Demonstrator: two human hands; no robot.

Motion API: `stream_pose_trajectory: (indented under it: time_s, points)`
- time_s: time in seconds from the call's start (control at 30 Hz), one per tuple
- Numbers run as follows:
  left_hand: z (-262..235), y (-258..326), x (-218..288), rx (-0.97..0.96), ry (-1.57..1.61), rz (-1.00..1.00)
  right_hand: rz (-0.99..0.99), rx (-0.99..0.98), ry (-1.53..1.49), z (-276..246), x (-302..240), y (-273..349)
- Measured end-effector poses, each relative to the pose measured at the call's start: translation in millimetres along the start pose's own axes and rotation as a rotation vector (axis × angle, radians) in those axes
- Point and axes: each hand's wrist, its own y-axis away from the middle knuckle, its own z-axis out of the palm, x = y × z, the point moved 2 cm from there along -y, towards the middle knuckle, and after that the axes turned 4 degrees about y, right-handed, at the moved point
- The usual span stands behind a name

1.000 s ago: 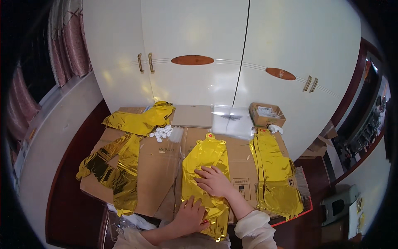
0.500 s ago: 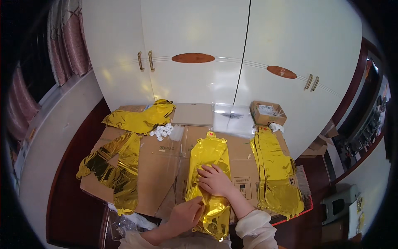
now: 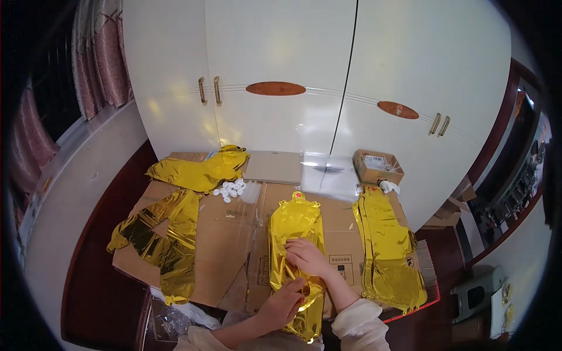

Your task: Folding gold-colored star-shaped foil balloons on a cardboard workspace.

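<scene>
A flat gold foil balloon [image 3: 294,225] lies lengthwise on flattened brown cardboard [image 3: 225,234] in front of me. My right hand [image 3: 305,257] rests palm down on its middle, fingers bent. My left hand [image 3: 284,304] presses on the balloon's lower part, near its bottom end. Neither hand lifts the foil off the cardboard.
A stack of gold foil balloons [image 3: 389,251] lies to the right, more gold foil [image 3: 161,240] at the left and another piece [image 3: 199,169] at the back left. Small white pieces [image 3: 231,188], a clear plastic sheet [image 3: 329,172] and a small cardboard box [image 3: 377,167] sit by the white wardrobe doors [image 3: 328,76].
The balloon under my hands has been straightened and shifted slightly. My left hand has moved up from the lower edge onto the balloon's bottom part.
</scene>
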Motion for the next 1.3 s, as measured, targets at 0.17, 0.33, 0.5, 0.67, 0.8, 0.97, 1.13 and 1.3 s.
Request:
stream_pose_trajectory:
  time_s: [0.17, 0.33, 0.5, 0.67, 0.8, 0.97, 1.13, 1.3]
  points:
    - [4, 3, -9, -0.127, -0.012, 0.105, -0.065, 0.063, -0.075, 3, 7, -1]
    - [-9, 2, -4, -0.127, -0.026, 0.084, -0.01, 0.124, -0.223, 3, 14, 3]
    - [-34, -6, -26, -0.144, -0.235, -0.078, -0.033, 0.176, -0.209, 3, 18, 4]
    - [-43, -7, -59, -0.359, -0.504, -0.127, -0.017, 0.174, -0.167, 0, 13, 6]
    - [-57, -22, -76, -0.544, -0.605, -0.144, 0.001, 0.165, -0.152, -1, 8, 6]
    - [-71, -57, -129, -0.658, -0.551, -0.245, -0.002, 0.142, -0.15, -4, 5, 5]
    - [-70, -81, -156, -0.717, -0.51, -0.252, 0.001, 0.169, -0.131, -1, 7, 6]
    - [-65, -81, -158, -0.722, -0.567, -0.207, 0.034, 0.228, -0.098, -2, 3, 5]
